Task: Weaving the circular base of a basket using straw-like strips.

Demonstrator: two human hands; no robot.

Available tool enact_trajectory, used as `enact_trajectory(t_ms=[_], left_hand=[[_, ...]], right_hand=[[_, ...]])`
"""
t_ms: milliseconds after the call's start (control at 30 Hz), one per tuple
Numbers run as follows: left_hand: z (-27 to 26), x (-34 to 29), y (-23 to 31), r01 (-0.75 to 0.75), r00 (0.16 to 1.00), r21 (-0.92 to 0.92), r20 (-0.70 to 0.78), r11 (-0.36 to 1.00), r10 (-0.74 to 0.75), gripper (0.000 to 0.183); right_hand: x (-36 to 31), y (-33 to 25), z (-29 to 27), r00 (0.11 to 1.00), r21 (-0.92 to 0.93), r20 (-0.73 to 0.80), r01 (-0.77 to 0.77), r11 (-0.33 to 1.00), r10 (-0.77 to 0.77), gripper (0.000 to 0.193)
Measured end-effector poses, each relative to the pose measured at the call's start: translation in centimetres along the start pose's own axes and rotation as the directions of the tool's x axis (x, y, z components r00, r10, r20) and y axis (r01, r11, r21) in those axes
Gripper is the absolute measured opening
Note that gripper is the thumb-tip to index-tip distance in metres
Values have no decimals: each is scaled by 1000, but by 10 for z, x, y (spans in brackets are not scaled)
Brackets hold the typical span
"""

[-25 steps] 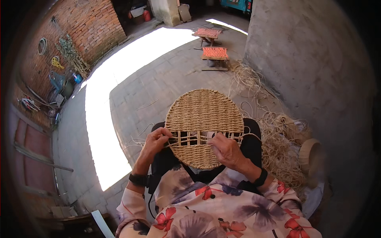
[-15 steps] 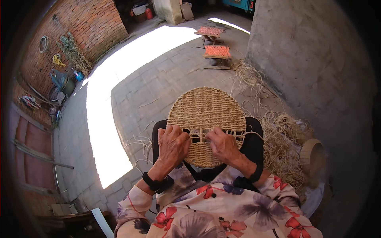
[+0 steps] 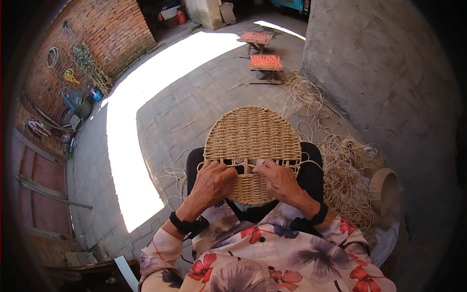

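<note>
An oval panel woven of tan straw cord (image 3: 252, 134) lies over my lap. Across its lower part runs a gap with bare upright strands, and a smaller woven section (image 3: 249, 191) sits below it. At the gap's left side, my left hand (image 3: 214, 182) is closed with fingers curled over a thin cord, a loop of which shows beside the panel's left edge. From the right, my right hand (image 3: 279, 179) pinches cord near the middle uprights. The fingertips of both hands are partly hidden. Loose cord trails off the panel's right edge.
A tangled heap of straw cord (image 3: 343, 170) lies on my right, beside a round tan basket-like object (image 3: 383, 191). Two small stools with red woven seats (image 3: 265, 62) stand ahead. A plastered wall (image 3: 379, 73) rises at right and a brick wall (image 3: 112, 34) at far left.
My left hand has lowered slightly, and a cord loop now shows by the panel's left edge. My right hand has shifted slightly right and down, still at the gap.
</note>
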State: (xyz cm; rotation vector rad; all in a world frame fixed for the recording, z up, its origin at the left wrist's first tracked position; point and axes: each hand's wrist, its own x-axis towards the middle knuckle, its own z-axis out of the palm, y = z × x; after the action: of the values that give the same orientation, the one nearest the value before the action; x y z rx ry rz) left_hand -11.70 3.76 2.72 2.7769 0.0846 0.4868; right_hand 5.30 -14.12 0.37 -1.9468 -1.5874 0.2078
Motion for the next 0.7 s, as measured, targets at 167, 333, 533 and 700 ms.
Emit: enact_trajectory(t_ms=[167,333,533,700], left_hand=[[-19,-2,-10,258,933,227,-310,939,-182,16],[-20,-1,-15,361,926,303,-228,882,-300,25],[-16,-8,-21,327,943,367,-181,871,-278,27],[-23,-5,-20,252,967,341,-123,906,-223,28]], right_hand=[[-10,4,-6,995,105,-64,87,991,-80,39],[-19,21,-15,931,360,-297,-98,928,213,24],[-34,37,-16,853,322,-422,-175,930,306,16],[-28,76,-25,716,185,-626,-246,951,307,13]])
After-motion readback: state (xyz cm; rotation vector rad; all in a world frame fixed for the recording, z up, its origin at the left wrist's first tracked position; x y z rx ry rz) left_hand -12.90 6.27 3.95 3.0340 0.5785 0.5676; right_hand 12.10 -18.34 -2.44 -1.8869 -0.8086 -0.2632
